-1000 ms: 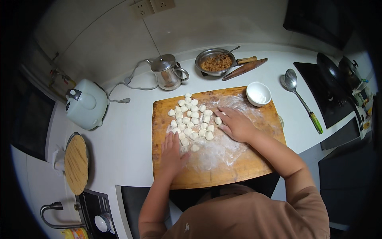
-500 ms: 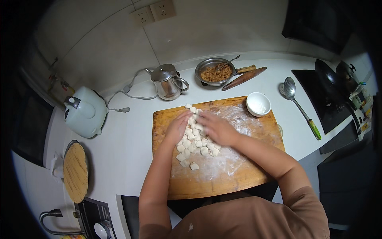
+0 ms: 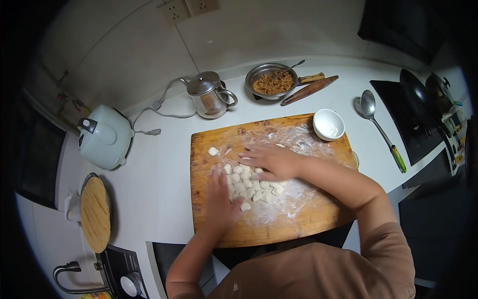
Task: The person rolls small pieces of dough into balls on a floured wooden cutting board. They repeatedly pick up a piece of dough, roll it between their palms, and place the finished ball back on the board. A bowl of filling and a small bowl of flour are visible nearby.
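Small white dough pieces (image 3: 247, 184) lie in a close cluster on a floured wooden board (image 3: 308, 214). At the cluster's left edge is my left hand (image 3: 219, 203), fingers stretched forward and slightly blurred. My right hand (image 3: 274, 161) lies flat over the far side of the cluster, palm down with its fingers apart, hiding some pieces. One lone dough piece (image 3: 213, 151) sits apart toward the board's far left. A white bowl (image 3: 328, 124) with white powder in it stands on the board's far right corner.
Behind the board are a metal kettle (image 3: 211, 102), a pan of brown filling (image 3: 273, 83) with a spoon, and a tapered rolling pin (image 3: 309, 90). A slotted ladle (image 3: 381, 129) lies right, beside the black cooktop (image 3: 398, 114). A pale rice cooker (image 3: 105, 138) and round woven tray (image 3: 94, 214) stand left.
My left hand has drawn back toward me along the pieces. The right hand has moved slightly right. The long pile is now a more compact cluster, with one piece left apart.
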{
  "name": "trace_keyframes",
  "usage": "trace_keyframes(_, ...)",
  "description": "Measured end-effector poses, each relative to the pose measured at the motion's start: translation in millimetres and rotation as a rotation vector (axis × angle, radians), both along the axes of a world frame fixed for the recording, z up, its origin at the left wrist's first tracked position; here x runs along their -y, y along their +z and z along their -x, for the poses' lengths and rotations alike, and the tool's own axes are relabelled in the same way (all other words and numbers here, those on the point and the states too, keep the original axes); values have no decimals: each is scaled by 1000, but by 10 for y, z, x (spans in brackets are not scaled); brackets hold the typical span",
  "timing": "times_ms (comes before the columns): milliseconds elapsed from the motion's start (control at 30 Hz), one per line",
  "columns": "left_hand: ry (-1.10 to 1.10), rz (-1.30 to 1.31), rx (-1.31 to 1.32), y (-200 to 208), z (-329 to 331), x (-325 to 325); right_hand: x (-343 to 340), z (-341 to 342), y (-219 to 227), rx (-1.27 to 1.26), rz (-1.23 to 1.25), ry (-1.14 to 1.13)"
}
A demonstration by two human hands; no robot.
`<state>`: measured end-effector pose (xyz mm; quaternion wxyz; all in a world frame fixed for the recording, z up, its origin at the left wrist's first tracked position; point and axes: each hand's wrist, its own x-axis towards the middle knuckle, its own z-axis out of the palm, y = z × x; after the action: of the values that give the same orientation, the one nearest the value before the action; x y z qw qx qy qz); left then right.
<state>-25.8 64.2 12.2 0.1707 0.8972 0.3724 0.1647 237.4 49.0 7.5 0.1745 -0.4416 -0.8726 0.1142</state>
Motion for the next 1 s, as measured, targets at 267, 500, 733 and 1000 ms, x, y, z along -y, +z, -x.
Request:
trace_keyframes(267, -75, 29, -36, -242, -220, -1023, 1008, -2, 124, 196, 51, -144)
trace_keyframes(500, -306, 214, 41, 15, -233, -269, 551, 286, -14, 193, -47, -143)
trace_keyframes(733, -202, -48, -315, 118, 290, 436, 651, -371, 131, 105, 105, -476)
trace_keyframes(1000, -218, 104, 130, -119, -124, 31, 1147, 301, -1, 77, 87, -146)
